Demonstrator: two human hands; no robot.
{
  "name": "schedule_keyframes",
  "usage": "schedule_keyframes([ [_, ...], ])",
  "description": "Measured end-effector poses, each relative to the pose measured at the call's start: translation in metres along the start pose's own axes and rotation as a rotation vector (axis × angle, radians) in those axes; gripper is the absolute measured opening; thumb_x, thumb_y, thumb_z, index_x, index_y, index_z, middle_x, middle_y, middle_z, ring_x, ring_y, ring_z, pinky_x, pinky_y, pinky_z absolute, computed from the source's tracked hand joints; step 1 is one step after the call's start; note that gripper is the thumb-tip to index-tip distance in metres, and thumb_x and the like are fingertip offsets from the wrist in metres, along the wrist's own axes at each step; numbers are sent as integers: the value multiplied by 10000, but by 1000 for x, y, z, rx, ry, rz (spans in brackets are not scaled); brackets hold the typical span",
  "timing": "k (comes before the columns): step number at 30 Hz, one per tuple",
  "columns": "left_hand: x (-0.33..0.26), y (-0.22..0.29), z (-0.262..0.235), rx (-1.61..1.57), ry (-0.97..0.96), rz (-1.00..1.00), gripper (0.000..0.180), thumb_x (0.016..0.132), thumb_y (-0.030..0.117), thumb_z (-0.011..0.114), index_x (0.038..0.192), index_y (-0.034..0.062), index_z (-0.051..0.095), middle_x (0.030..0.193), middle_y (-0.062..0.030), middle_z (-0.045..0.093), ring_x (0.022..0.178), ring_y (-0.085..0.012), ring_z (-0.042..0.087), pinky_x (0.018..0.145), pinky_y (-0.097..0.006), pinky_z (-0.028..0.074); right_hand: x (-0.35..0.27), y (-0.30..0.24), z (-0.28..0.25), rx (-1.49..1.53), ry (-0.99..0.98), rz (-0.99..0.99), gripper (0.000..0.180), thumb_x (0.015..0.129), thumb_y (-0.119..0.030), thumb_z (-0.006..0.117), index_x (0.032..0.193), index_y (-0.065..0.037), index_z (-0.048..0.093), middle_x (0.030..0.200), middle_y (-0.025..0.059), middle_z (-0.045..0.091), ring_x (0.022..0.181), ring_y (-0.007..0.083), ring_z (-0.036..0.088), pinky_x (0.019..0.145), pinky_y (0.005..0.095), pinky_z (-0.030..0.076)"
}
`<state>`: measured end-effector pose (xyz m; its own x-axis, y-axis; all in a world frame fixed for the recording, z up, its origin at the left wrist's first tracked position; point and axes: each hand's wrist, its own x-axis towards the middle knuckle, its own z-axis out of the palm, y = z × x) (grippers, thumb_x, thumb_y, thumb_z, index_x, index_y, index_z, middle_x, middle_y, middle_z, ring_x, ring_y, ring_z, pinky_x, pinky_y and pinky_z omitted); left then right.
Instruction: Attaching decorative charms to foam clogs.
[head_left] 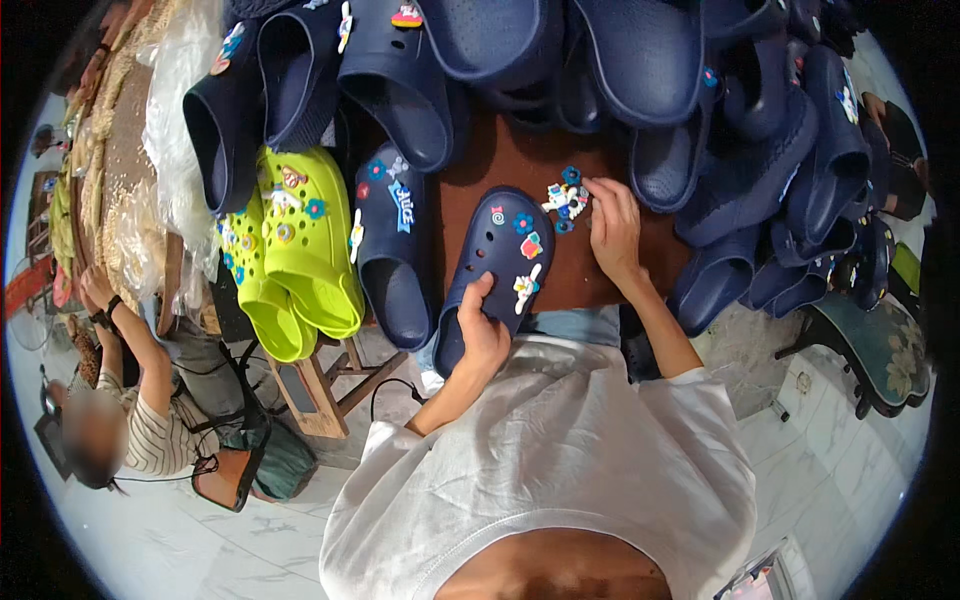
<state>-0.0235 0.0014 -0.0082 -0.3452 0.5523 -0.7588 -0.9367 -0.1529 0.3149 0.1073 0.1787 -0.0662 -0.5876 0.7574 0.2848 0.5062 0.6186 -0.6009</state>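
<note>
My left hand [483,330] is closed on the heel side of a navy clog [476,262], its toe tilted away from me. Several charms dot that clog, among them a blue flower [523,223] and a white figure [525,288]. Just right of the toe lies a small heap of loose charms [566,203] on the brown tabletop [590,285]. My right hand [614,226] rests at the heap's right edge, fingers extended and touching or almost touching it. Left of the held clog stands another navy clog [396,290] with charms on its upper.
A pair of lime green clogs [312,255] with charms sits on the left. Piled navy clogs [650,60] crowd the far side and right. At left a person [160,430] in a striped top works by a plastic bag [180,130]. A chair [870,350] stands at right.
</note>
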Motion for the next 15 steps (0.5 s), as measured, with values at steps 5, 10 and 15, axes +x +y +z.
schedule_keyframes([
  [5,9,-5,-1,48,98,22,430,825,261,568,1172,9,550,1110,-136,643,994,-275,630,898,-406,489,-4,-2,-3,-47,-60,37,299,901,-23,487,1185,-63,573,1153,137,556,1078,330,524,942,427,401],
  [10,8,-4,6,36,119,42,434,818,290,575,1161,25,557,1112,-128,643,989,-274,630,907,-411,480,-5,2,-3,-69,-56,-2,342,880,-11,494,1206,-74,572,1195,132,548,1096,329,518,951,426,400],
  [15,11,-4,2,-41,10,77,398,850,262,576,1173,31,550,1151,-107,629,1024,-243,617,922,-402,475,-8,0,1,-85,10,-94,390,781,39,552,1152,-71,602,1146,107,576,1064,315,539,914,420,429],
])
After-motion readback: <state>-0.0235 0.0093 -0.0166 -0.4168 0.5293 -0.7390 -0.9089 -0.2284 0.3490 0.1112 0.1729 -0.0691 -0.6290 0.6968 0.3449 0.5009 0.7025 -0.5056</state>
